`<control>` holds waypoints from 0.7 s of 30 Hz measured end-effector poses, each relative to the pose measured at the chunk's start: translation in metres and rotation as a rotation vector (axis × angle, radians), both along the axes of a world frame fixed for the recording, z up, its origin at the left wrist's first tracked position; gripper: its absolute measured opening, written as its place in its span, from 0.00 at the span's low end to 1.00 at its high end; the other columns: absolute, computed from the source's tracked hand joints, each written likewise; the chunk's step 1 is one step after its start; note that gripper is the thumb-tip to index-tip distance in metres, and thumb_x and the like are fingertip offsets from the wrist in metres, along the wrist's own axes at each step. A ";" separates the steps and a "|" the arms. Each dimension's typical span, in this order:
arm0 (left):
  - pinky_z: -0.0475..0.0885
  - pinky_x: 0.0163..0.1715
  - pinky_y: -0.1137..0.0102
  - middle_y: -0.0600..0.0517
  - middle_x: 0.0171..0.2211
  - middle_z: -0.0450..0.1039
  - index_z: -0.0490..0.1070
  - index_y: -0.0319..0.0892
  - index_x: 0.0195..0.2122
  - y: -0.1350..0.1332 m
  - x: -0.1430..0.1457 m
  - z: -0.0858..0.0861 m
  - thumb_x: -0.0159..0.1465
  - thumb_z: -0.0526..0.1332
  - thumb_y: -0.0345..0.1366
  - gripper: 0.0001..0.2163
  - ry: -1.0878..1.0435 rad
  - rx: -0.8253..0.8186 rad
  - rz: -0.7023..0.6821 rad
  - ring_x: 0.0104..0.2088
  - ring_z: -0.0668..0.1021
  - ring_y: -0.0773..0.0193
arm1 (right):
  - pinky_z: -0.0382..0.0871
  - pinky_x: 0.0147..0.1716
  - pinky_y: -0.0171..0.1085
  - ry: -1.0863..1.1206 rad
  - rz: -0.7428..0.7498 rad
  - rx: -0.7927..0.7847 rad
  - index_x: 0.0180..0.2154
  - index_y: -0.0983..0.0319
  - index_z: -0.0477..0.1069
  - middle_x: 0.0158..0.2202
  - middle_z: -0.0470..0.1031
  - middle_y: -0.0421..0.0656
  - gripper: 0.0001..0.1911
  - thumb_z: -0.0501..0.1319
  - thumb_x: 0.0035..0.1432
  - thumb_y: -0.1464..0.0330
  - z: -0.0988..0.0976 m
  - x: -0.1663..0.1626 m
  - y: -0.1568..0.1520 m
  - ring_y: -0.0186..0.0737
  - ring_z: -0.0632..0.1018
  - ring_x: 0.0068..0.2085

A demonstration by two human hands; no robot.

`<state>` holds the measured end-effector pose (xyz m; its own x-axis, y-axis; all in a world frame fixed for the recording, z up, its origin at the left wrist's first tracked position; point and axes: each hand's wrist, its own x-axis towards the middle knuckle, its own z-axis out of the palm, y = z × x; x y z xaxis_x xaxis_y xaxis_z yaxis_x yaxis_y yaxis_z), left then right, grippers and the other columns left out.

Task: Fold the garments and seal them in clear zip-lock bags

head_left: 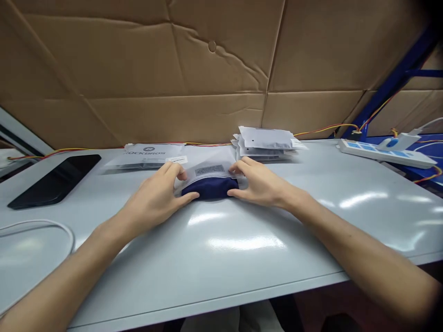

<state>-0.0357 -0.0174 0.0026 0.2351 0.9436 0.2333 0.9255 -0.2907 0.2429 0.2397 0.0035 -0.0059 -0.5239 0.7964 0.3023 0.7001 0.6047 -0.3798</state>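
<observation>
On the pale grey glossy table (304, 244), from the left, lie a thin white cable loop (41, 230), a flat glossy black device (51, 182) and a white printed ROCKBROS plastic bag (145, 154). The left hand (159, 198) and right hand (258, 182) hold opposite ends of a navy fabric bundle in a frosted plastic bag (209, 186), fingers curled closely around it. Beyond stand a stack of white plastic packets (265, 144) and, furthest right, a white power strip with blue switches (386, 153).

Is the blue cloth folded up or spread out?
Folded: the cloth makes a thick bundle inside the bag, between left hand and right hand.
</observation>
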 end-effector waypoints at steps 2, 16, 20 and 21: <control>0.70 0.33 0.62 0.49 0.40 0.74 0.63 0.47 0.39 -0.001 0.005 0.000 0.60 0.64 0.53 0.17 -0.026 0.005 0.015 0.34 0.77 0.56 | 0.73 0.49 0.47 0.017 -0.017 0.022 0.49 0.61 0.70 0.47 0.74 0.49 0.19 0.68 0.57 0.64 -0.002 -0.004 0.000 0.49 0.77 0.49; 0.67 0.31 0.68 0.52 0.40 0.70 0.73 0.49 0.46 -0.002 0.011 -0.007 0.68 0.54 0.38 0.10 -0.054 0.075 -0.156 0.30 0.73 0.64 | 0.69 0.37 0.40 -0.041 -0.189 0.157 0.43 0.61 0.70 0.40 0.76 0.45 0.08 0.64 0.61 0.72 -0.008 -0.013 0.005 0.44 0.77 0.39; 0.69 0.34 0.68 0.51 0.41 0.70 0.75 0.52 0.47 -0.003 0.010 -0.008 0.69 0.53 0.38 0.12 -0.040 0.071 -0.230 0.31 0.73 0.64 | 0.69 0.38 0.41 -0.095 -0.233 0.141 0.45 0.62 0.71 0.42 0.77 0.47 0.11 0.63 0.60 0.74 -0.009 -0.012 0.007 0.45 0.78 0.40; 0.70 0.36 0.67 0.51 0.42 0.70 0.75 0.52 0.48 -0.003 0.009 -0.007 0.70 0.53 0.40 0.13 -0.039 0.074 -0.252 0.34 0.74 0.62 | 0.70 0.38 0.41 -0.104 -0.244 0.138 0.45 0.61 0.71 0.42 0.77 0.47 0.11 0.63 0.60 0.74 -0.009 -0.012 0.008 0.46 0.78 0.41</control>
<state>-0.0269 -0.0203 -0.0043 0.4501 0.8362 0.3134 0.8117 -0.5294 0.2467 0.2282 0.0111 -0.0146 -0.3560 0.8576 0.3713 0.8620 0.4548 -0.2238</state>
